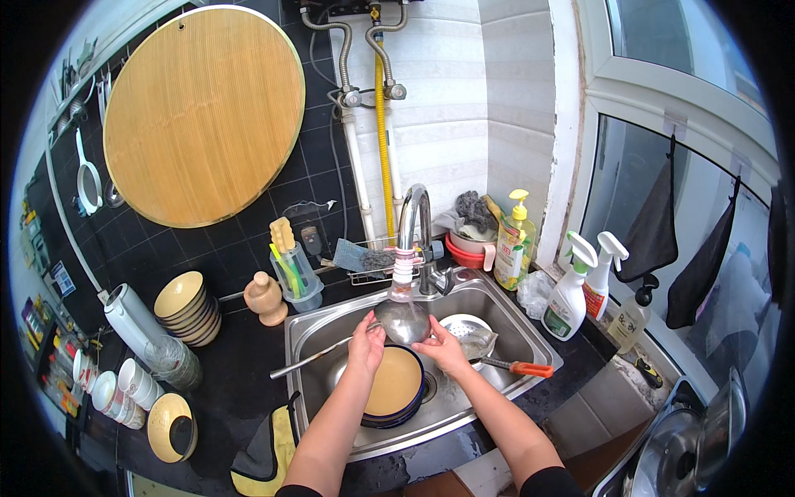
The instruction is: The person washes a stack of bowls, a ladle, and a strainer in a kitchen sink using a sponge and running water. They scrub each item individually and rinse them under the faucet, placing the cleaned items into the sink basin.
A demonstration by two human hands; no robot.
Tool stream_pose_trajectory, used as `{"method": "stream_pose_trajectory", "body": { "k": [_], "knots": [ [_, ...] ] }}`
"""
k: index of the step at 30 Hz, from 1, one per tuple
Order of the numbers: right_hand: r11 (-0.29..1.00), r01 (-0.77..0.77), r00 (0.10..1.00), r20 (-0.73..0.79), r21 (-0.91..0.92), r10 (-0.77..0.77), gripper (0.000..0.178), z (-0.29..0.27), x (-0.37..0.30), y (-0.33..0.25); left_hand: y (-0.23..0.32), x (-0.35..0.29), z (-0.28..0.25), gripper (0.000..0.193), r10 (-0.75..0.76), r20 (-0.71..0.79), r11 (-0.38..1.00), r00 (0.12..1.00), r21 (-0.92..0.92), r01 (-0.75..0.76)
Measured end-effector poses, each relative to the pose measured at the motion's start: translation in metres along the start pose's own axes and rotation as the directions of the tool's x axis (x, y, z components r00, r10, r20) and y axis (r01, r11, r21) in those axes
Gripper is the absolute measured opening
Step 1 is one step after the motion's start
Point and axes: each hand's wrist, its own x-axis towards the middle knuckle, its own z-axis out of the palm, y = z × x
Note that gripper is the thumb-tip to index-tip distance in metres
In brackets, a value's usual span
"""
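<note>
A steel ladle point(402, 321) is held over the sink, its round bowl right beneath the tap's nozzle. My left hand point(365, 341) is closed on the ladle where the bowl meets the handle, and the long handle slants down to the left across the sink's rim. At the bowl's right edge, my right hand point(443, 346) grips with bent fingers. Below my hands a bowl with a cream inside and dark blue rim point(393, 383) sits in the steel sink point(431, 443). To its right lie a white dish point(464, 321) and a metal utensil with an orange handle point(530, 369).
The curved tap point(414, 207) rises behind the sink. A soap pump bottle point(514, 240) and spray bottles point(570, 302) stand at the right. Leftward are a utensil cup point(300, 286), a wooden jar point(265, 299), stacked bowls point(186, 306) and a yellow-grey cloth point(277, 439).
</note>
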Motion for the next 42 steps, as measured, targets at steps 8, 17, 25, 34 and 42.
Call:
{"method": "stream_pose_trajectory", "body": {
  "k": [8, 17, 25, 34, 42],
  "knots": [
    [1.000, 0.008, 1.000, -0.004, 0.011, -0.008, 0.081, 0.000, 0.000, -0.001, -0.002, 0.004, -0.003, 0.025, 0.005, 0.037, 1.000, 0.999, 0.009, -0.005],
    [1.000, 0.025, 1.000, 0.002, -0.019, -0.025, 0.079, -0.003, 0.002, 0.004, -0.003, -0.001, 0.006, 0.019, -0.002, -0.006, 1.000, 1.000, -0.020, 0.002],
    [0.999, -0.002, 1.000, -0.031, 0.043, 0.003, 0.081, -0.002, 0.000, 0.000, -0.007, 0.004, -0.005, 0.020, 0.000, 0.058, 1.000, 0.998, -0.016, 0.001],
    [0.962, -0.075, 0.964, -0.227, 0.261, 0.136, 0.064, -0.017, 0.021, 0.020, -0.014, -0.009, 0.009, 0.022, -0.073, 0.009, 0.995, 0.997, -0.072, 0.074],
    [0.999, -0.032, 0.982, -0.188, -0.019, 0.028, 0.078, -0.002, 0.012, 0.007, -0.020, 0.000, 0.004, 0.031, -0.023, -0.036, 0.998, 0.999, -0.059, 0.021]
  ]
}}
